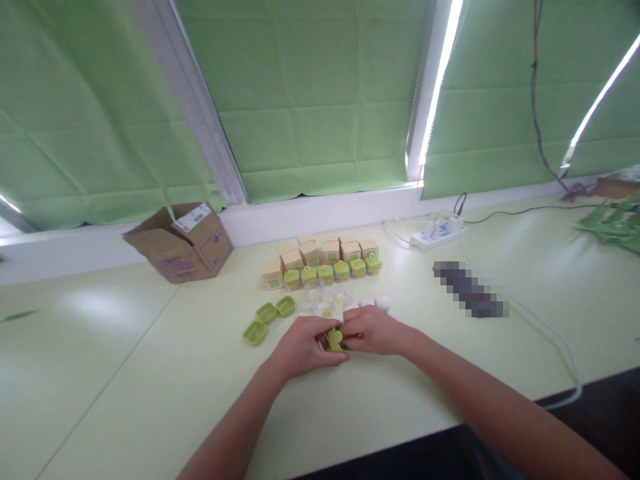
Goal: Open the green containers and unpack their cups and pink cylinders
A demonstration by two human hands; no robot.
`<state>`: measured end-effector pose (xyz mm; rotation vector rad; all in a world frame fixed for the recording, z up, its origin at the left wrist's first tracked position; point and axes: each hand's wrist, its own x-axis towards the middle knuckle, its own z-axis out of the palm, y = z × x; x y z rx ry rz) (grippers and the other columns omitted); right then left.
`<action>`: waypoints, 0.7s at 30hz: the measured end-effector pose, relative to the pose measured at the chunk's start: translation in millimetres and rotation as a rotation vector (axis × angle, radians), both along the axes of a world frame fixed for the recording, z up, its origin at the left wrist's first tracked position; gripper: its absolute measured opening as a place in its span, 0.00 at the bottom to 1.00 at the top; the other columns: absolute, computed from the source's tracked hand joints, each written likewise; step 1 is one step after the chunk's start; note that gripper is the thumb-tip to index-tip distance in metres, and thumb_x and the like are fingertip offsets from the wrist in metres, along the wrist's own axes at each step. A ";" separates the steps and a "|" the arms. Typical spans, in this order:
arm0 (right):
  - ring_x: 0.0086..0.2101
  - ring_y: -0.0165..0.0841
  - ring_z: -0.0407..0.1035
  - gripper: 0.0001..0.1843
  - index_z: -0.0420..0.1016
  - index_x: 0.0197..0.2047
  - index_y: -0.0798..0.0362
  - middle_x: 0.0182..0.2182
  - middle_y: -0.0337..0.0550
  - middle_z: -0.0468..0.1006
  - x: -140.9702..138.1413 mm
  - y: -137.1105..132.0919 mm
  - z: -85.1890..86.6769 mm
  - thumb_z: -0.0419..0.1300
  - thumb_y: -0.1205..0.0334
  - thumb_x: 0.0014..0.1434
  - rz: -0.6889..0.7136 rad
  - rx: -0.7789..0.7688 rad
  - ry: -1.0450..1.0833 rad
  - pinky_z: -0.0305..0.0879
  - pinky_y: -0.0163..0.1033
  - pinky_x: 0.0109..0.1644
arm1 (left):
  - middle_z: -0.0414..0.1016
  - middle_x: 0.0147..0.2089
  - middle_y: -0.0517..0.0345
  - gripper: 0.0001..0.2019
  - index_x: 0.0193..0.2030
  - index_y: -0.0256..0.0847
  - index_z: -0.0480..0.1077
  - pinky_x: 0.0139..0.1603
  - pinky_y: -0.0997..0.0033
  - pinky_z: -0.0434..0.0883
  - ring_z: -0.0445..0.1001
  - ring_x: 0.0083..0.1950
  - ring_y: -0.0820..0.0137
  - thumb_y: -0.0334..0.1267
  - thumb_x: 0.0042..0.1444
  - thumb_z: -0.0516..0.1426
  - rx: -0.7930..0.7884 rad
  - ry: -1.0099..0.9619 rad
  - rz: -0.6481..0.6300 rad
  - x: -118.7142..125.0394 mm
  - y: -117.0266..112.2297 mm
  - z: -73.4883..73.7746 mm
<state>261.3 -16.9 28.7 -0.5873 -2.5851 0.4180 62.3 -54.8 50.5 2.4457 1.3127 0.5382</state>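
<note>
My left hand [310, 347] and my right hand [370, 330] meet over the table, both closed on a small green plastic piece [335, 339]. Fingers cover part of it; a rounded flap shows between them. To the left lie three green lids [267, 313], hollow side up. Just beyond my fingers stand several clear plastic cups [325, 303] with yellow marks. Close to my right hand are white rounded pieces [383, 303], partly hidden. Farther back runs a row of clear containers with green lids [325, 273].
Several small cardboard boxes [331, 251] stand behind the lidded containers. An open carton [200, 247] is at the back left. On the right are a power strip [437, 235], a blurred-out dark object [470, 289] and a white cable [555, 340]. Green plastic [613, 223] lies far right.
</note>
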 end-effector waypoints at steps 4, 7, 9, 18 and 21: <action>0.28 0.26 0.65 0.04 0.76 0.31 0.52 0.25 0.36 0.69 -0.2 -2.1 5.9 0.60 0.64 0.55 -0.001 -0.073 -0.011 0.58 0.30 0.33 | 0.69 0.23 0.65 0.12 0.30 0.40 0.72 0.30 0.75 0.59 0.65 0.26 0.75 0.46 0.44 0.64 -0.009 0.016 -0.049 2.6 -0.7 4.8; 0.28 0.26 0.64 0.03 0.76 0.30 0.53 0.25 0.36 0.68 -1.2 -1.2 3.6 0.61 0.64 0.55 -0.044 -0.069 0.001 0.57 0.30 0.33 | 0.69 0.24 0.64 0.10 0.31 0.40 0.72 0.30 0.75 0.59 0.65 0.27 0.74 0.43 0.45 0.64 -0.011 0.004 -0.038 2.7 -0.3 5.0; 0.28 0.26 0.64 0.05 0.76 0.29 0.52 0.24 0.36 0.67 -1.5 0.4 0.1 0.60 0.63 0.56 -0.062 -0.043 0.020 0.57 0.30 0.33 | 0.70 0.26 0.64 0.10 0.34 0.41 0.73 0.31 0.75 0.60 0.66 0.28 0.74 0.42 0.45 0.63 0.005 -0.010 -0.012 1.6 0.2 2.7; 0.28 0.26 0.65 0.07 0.76 0.29 0.53 0.24 0.36 0.68 -1.7 0.0 1.1 0.59 0.64 0.57 -0.028 -0.024 0.038 0.57 0.30 0.33 | 0.70 0.26 0.63 0.13 0.37 0.42 0.74 0.31 0.74 0.60 0.65 0.27 0.74 0.43 0.44 0.64 0.044 0.001 0.004 -0.5 0.8 -0.6; 0.29 0.27 0.65 0.04 0.76 0.31 0.53 0.26 0.37 0.70 -3.7 -2.1 3.3 0.59 0.65 0.56 -0.038 -0.011 -0.013 0.58 0.30 0.34 | 0.70 0.26 0.63 0.12 0.36 0.41 0.73 0.31 0.74 0.60 0.66 0.28 0.74 0.44 0.45 0.64 0.032 0.026 -0.047 -0.1 0.8 2.1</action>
